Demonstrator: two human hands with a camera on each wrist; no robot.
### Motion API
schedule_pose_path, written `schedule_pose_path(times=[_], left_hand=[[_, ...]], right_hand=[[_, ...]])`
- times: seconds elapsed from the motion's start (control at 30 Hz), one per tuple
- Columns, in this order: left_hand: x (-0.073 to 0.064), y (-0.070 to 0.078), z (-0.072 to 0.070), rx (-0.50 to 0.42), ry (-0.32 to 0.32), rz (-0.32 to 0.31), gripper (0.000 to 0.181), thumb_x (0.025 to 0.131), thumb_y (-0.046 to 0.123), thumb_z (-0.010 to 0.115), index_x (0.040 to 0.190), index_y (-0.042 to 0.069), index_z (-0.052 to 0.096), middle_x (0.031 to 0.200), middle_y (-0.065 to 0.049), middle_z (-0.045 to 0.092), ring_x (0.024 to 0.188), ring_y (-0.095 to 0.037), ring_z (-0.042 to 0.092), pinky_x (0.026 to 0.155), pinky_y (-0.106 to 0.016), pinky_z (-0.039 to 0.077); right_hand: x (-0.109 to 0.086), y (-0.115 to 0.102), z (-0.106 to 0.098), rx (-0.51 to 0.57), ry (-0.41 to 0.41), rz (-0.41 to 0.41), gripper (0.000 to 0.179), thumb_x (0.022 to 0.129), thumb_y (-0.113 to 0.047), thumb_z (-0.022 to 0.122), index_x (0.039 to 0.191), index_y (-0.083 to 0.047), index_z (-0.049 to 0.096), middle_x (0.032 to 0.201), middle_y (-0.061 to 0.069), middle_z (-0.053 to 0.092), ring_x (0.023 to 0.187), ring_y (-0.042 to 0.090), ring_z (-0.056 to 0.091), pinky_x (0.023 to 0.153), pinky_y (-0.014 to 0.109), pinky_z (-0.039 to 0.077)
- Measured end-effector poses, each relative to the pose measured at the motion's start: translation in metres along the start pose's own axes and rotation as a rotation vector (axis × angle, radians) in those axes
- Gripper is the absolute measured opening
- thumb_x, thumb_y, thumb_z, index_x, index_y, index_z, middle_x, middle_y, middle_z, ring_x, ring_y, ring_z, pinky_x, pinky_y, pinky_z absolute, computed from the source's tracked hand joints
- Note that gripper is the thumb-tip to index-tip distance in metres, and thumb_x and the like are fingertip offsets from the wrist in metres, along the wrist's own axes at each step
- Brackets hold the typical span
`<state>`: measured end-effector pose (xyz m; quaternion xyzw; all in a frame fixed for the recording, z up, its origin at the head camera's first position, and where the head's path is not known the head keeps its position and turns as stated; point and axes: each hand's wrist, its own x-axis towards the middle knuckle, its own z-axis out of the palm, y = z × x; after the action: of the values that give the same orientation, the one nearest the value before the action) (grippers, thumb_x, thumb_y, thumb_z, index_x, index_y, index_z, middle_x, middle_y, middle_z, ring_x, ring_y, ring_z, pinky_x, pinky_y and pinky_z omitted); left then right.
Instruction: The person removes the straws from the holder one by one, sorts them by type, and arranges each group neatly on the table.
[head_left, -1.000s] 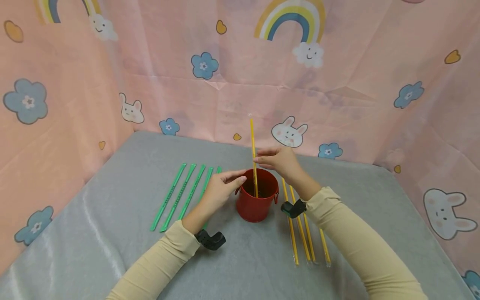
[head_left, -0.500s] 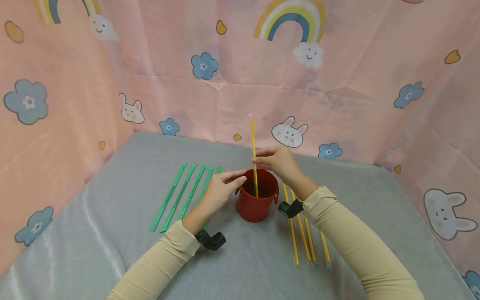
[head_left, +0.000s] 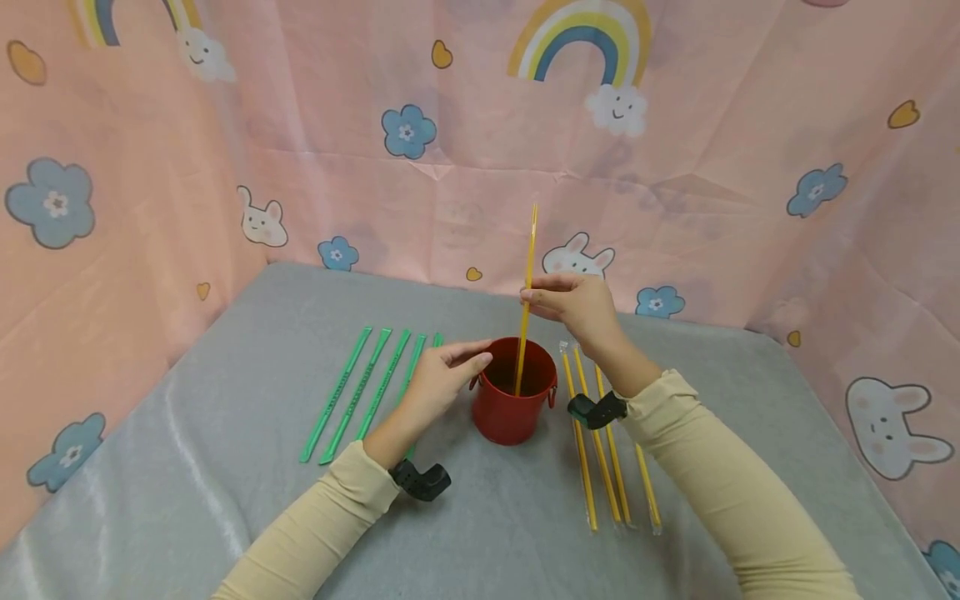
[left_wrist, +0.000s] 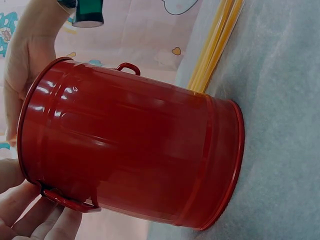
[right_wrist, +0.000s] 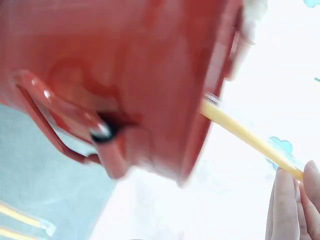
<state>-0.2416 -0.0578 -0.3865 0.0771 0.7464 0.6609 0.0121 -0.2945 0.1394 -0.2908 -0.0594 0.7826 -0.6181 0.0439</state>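
A small red metal bucket (head_left: 507, 421) with side handles stands upright on the grey cloth. The left hand (head_left: 438, 379) holds its left rim, thumb at the lip and fingers beside the handle in the left wrist view. Above the bucket, the right hand (head_left: 583, 312) pinches a yellow straw (head_left: 532, 242) in a clear wrapper between thumb and fingers. That straw leans slightly right at the top, and its lower end is inside the bucket. The right wrist view shows the straw (right_wrist: 250, 139) passing over the bucket's rim. The bucket's bottom inside is hidden.
Several green wrapped straws (head_left: 336, 393) lie in a row left of the bucket, partly behind the left hand. Several yellow wrapped straws (head_left: 604, 467) lie to its right, partly under the right forearm. A pink printed curtain (head_left: 465, 192) hangs behind the grey-covered table (head_left: 487, 533).
The right hand has moved up and to the right, raising the yellow straw and tilting its top rightward. The left hand and bucket have stayed in place.
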Motion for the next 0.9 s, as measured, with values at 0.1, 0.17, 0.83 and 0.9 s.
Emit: schedule_pose_path(times=[0.1,0.17,0.83,0.9], left_hand=[[0.0,0.0,0.0,0.002,0.003,0.003,0.034,0.095,0.023,0.069,0.127,0.013,0.07,0.13,-0.009,0.068,0.116,-0.021,0.064,0.07,-0.024,0.042],[0.0,0.0,0.0,0.001,0.002,0.004,0.034,0.095,0.023,0.069,0.127,0.013,0.07,0.129,-0.008,0.069,0.116,-0.021,0.064,0.071,-0.024,0.043],[-0.001,-0.001,0.0,0.022,0.012,0.01,0.033,0.095,0.022,0.068,0.127,0.013,0.07,0.127,-0.008,0.07,0.085,-0.016,0.051,0.055,-0.024,0.029],[-0.001,-0.001,0.0,0.021,0.012,0.009,0.033,0.095,0.022,0.069,0.127,0.013,0.07,0.127,-0.008,0.07,0.085,-0.017,0.051,0.055,-0.025,0.029]], right_hand=[[-0.003,-0.004,-0.005,0.017,0.014,-0.027,0.034,0.091,-0.015,0.073,0.118,0.005,0.067,0.083,-0.013,0.072,0.082,0.003,0.072,0.081,0.025,0.059],[-0.004,-0.006,-0.008,0.031,0.019,-0.026,0.035,0.091,-0.015,0.073,0.118,0.005,0.066,0.083,-0.014,0.072,0.082,0.002,0.072,0.079,0.023,0.059],[-0.018,-0.024,-0.031,0.242,0.053,-0.091,0.01,0.088,-0.008,0.075,0.086,-0.018,0.077,0.082,-0.009,0.075,0.078,0.005,0.074,0.078,0.023,0.059],[-0.02,-0.025,-0.033,0.266,0.055,-0.102,0.014,0.089,-0.006,0.073,0.084,-0.019,0.078,0.083,-0.008,0.075,0.079,0.006,0.074,0.079,0.024,0.059]])
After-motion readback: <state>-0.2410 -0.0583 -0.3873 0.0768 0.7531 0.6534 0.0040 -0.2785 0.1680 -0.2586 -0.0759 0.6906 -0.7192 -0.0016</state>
